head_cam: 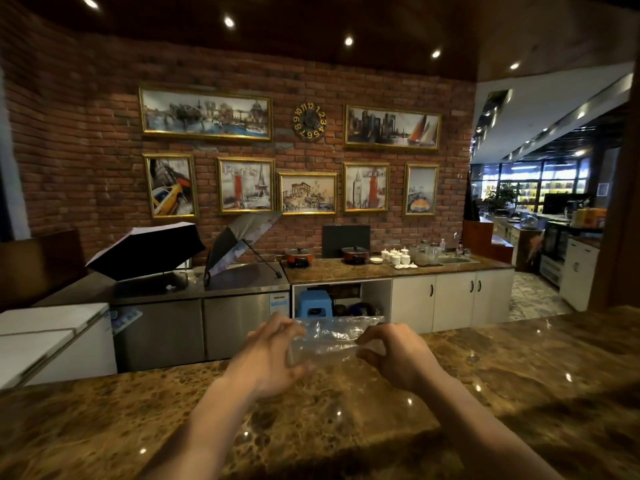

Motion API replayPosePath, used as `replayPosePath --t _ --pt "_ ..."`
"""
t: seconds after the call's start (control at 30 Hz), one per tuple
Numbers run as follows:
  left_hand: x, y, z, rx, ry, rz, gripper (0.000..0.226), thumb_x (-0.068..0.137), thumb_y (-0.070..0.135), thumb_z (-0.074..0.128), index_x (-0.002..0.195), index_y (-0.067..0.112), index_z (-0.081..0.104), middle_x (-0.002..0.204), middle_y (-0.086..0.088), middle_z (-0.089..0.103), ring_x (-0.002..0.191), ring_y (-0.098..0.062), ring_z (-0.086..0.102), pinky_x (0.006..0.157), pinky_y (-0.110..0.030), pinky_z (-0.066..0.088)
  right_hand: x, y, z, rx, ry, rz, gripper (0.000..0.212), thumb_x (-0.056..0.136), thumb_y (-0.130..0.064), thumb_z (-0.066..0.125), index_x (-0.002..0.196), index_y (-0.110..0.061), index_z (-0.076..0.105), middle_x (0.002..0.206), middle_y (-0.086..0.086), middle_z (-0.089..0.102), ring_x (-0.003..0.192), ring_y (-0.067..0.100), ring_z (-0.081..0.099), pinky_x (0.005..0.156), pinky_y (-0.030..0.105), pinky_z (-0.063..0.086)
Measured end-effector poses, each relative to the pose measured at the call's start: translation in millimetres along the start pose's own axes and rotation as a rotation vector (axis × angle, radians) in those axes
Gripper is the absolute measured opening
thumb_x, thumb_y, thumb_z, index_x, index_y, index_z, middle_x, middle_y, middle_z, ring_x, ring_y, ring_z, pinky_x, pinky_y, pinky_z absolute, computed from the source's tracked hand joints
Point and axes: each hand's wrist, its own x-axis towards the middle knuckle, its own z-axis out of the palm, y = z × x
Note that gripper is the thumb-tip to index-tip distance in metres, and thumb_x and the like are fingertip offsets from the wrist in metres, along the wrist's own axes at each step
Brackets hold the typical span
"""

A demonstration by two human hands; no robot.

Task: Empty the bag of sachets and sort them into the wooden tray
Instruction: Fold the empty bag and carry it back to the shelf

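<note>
A clear plastic bag hangs between both hands above the far edge of the brown marble counter. My left hand pinches its left side and my right hand pinches its right side. The bag looks see-through, with no sachets visible inside. No sachets and no wooden tray are in view.
Beyond the counter stand steel cabinets with two open umbrellas on top, a blue stool, and a back counter with pots and white cups. A white chest sits at the left.
</note>
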Motion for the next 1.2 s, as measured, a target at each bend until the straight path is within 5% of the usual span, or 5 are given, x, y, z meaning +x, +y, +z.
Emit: replayPosePath --t 0.37,0.73,1.03,1.2 --pt "-6 9 -60 0.091 0.199 0.061 0.061 0.079 0.066 0.065 0.129 0.043 0.038 0.133 0.008 0.049 0.117 -0.020 0.055 0.085 -0.035 0.048 9 -35 -35 0.109 0.083 -0.049 0.021 0.091 -0.035 0.073 0.112 -0.036 0.072 0.118 -0.010 0.071 0.101 0.011 0.065 0.087 0.033 0.058" --pt "-57 -23 -74 0.152 0.239 -0.094 0.063 0.082 0.063 0.064 0.134 0.035 0.045 0.139 0.008 0.050 0.124 -0.018 0.050 0.097 -0.038 0.045 16 -79 -9 0.122 -0.011 -0.223 0.024 0.091 -0.042 0.070 0.114 -0.036 0.068 0.121 -0.015 0.068 0.115 0.006 0.060 0.097 0.036 0.054" --pt "-159 -93 -114 0.179 0.302 -0.284 0.064 0.076 0.067 0.069 0.130 0.038 0.048 0.134 0.011 0.053 0.114 -0.014 0.053 0.081 -0.029 0.042 17 -192 42 0.188 -0.095 -0.425 0.023 0.091 -0.038 0.071 0.113 -0.031 0.071 0.118 -0.013 0.071 0.113 0.007 0.063 0.094 0.026 0.051" --pt "-252 -142 -163 0.234 0.323 -0.459 0.065 0.076 0.066 0.071 0.130 0.041 0.047 0.129 0.013 0.052 0.114 -0.015 0.054 0.092 -0.033 0.049 10 -299 73 0.198 -0.134 -0.534 0.027 0.091 -0.048 0.068 0.115 -0.035 0.070 0.123 -0.008 0.071 0.115 0.018 0.063 0.095 0.044 0.054"
